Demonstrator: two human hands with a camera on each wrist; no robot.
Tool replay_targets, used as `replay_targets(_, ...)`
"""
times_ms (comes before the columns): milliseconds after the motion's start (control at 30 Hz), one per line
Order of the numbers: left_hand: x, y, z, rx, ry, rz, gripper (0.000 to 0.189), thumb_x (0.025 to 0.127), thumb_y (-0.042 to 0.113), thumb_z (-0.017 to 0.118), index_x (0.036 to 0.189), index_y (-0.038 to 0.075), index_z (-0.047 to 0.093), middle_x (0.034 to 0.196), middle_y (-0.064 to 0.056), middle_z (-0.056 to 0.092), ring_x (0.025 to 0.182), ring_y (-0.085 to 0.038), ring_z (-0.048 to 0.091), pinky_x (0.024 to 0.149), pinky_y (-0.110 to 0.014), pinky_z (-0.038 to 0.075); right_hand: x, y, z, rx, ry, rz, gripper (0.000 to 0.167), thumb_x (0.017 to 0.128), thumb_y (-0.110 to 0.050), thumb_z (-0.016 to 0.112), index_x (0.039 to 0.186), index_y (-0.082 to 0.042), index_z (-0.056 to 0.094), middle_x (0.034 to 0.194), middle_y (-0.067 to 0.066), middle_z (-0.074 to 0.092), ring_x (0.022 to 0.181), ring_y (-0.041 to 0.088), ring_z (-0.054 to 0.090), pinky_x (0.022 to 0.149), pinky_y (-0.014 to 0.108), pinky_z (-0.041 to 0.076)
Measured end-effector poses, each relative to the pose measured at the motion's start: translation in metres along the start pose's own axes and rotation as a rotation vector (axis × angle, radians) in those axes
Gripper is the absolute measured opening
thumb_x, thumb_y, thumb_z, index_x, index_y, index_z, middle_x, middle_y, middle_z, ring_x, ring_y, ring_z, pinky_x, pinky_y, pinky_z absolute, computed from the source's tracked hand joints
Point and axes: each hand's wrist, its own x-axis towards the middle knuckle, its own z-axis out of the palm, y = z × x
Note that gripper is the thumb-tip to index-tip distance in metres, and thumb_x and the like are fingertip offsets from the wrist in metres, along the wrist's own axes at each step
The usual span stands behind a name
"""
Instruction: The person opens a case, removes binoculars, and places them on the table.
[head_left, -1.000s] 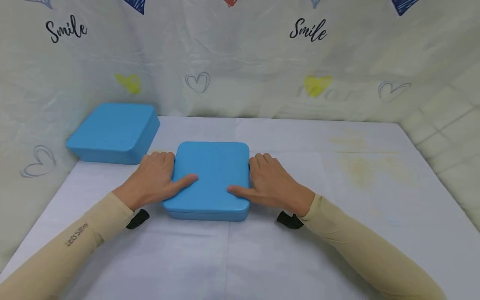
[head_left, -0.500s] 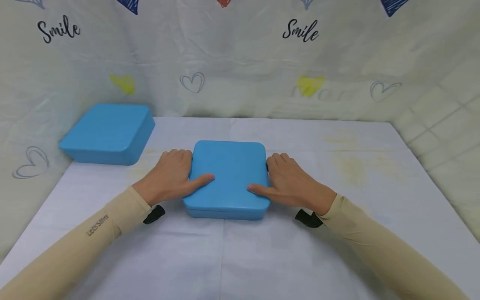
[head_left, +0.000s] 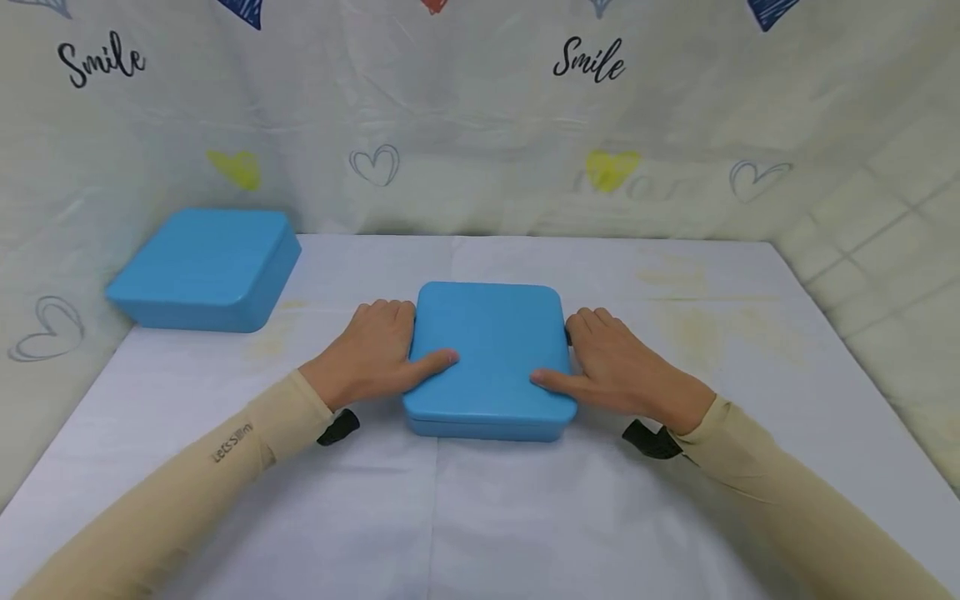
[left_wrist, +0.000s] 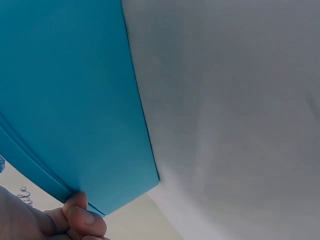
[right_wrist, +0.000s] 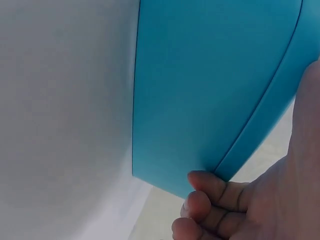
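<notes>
two blue cases (head_left: 491, 350) (head_left: 202, 262), two hands (head_left: 375, 350) (head_left: 618, 367), one table (head_left: 480, 517)

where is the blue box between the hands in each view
Head: the held box is near centre, between the left hand and right hand.
Left wrist: the held box fills the upper left.
Right wrist: the held box fills the upper right.
Shared landmark: the white tabletop, bordering it in each picture.
</notes>
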Motion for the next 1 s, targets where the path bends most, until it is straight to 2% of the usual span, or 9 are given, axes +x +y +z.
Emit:
replay_targets(500, 0.023, 0.034, 0.018, -0.059, -0.007, 0.055, 0.071, 0.096, 0.068, 0.052, 0.116, 0.000, 0.060, 0.088, -0.006, 0.058, 0.087, -0.024, 0.056, 0.086, -0.042, 0.046, -0.026, 0.045, -0.003, 0.045, 0.015, 0.035, 0.063, 0.093, -0.060, 0.067, 0.110, -0.001, 0.054, 0.093, 0.006, 0.054, 0.092, 0.021, 0.046, 0.083, 0.034, 0.037)
replay_targets(700, 0.027, 0.043, 0.025, -0.085, -0.002, 0.078, 0.068, 0.098, 0.067, 0.050, 0.113, 0.002, 0.059, 0.088, -0.004, 0.055, 0.087, -0.022, 0.054, 0.088, -0.041, 0.045, -0.035, 0.056, -0.007, 0.073, 0.019, 0.038, 0.060, 0.093, -0.057, 0.069, 0.111, -0.002, 0.055, 0.098, 0.006, 0.057, 0.095, 0.021, 0.047, 0.081, 0.034, 0.039)
replay_targets(1000, 0.029, 0.059, 0.028, -0.061, 0.015, 0.118, 0.066, 0.097, 0.070, 0.049, 0.103, 0.006, 0.058, 0.083, -0.002, 0.053, 0.083, -0.021, 0.052, 0.082, -0.037, 0.042, -0.047, 0.072, -0.008, 0.060, 0.052, 0.015, 0.054, 0.090, -0.053, 0.074, 0.107, -0.005, 0.057, 0.098, 0.004, 0.059, 0.094, 0.017, 0.048, 0.079, 0.033, 0.040)
